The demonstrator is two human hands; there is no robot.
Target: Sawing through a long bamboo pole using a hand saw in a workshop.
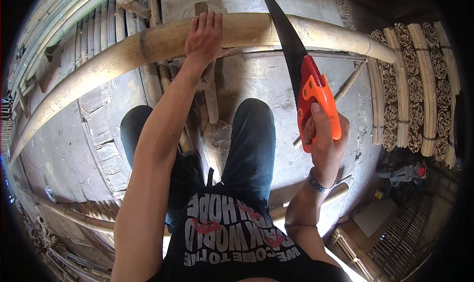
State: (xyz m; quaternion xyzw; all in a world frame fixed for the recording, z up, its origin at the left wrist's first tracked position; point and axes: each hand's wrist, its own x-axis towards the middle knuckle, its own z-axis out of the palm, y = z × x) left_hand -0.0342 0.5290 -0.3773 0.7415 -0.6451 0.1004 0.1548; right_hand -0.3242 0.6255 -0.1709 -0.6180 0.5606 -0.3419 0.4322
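Observation:
A thick bamboo pole point(113, 55) stretches across the view from the lower left to the upper right. My left hand point(204, 37) lies on top of it, fingers extended over its far side, palm down. In my right hand point(323, 136) is a handsaw point(290, 45), its orange and red handle wrapped by my fingers. Its dark toothed blade points up and away, overlapping the pole right of my left hand. Whether the teeth touch the bamboo I cannot tell. A wooden support piece point(211, 97) shows beneath the pole, below my left hand.
Bundles of split bamboo and curled strips point(414, 87) are stacked at the right. Several bamboo poles point(111, 23) lie at the upper left. A thin stick point(351, 79) rests on the concrete floor point(291, 107). At the lower right is a slatted bamboo piece point(402, 235).

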